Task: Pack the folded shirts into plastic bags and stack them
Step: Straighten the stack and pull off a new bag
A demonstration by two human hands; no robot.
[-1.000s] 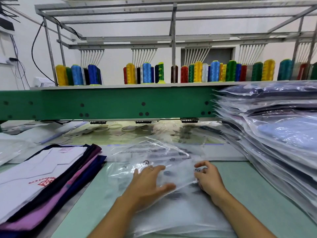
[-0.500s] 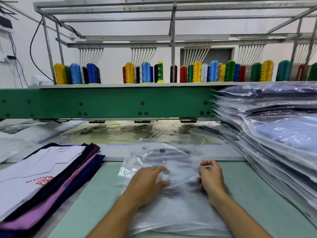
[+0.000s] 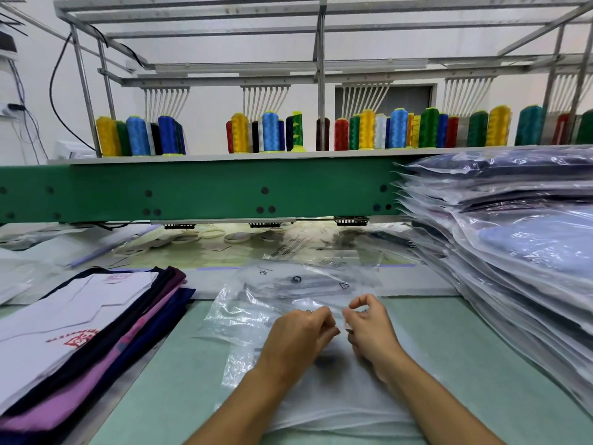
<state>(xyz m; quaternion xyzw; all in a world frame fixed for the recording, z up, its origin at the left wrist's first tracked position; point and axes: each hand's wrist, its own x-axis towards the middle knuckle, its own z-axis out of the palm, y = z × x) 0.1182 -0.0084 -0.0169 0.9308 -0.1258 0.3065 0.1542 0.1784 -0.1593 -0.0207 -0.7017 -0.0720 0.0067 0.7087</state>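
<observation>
A clear plastic bag (image 3: 256, 313) with a white folded shirt (image 3: 337, 399) in it lies on the green table in front of me. My left hand (image 3: 298, 342) and my right hand (image 3: 372, 332) sit close together over the bag's open end, each pinching the thin plastic with curled fingers. The bag's loose flap (image 3: 305, 281) spreads away from me, printed with small black symbols. A pile of folded shirts (image 3: 80, 335) lies at the left, a white one with red print on top. A tall stack of bagged shirts (image 3: 513, 252) stands at the right.
A green machine beam (image 3: 199, 191) crosses the view behind the table, with thread spools (image 3: 398, 130) on the shelf above it. More loose bags and white rings (image 3: 208, 236) lie beneath the beam. Bare table top (image 3: 481, 364) shows between my right arm and the bagged stack.
Both hands drew together at the bag's mouth. The left hand went from lying flat on the bag to pinching the plastic. The flap has bunched up closer to me.
</observation>
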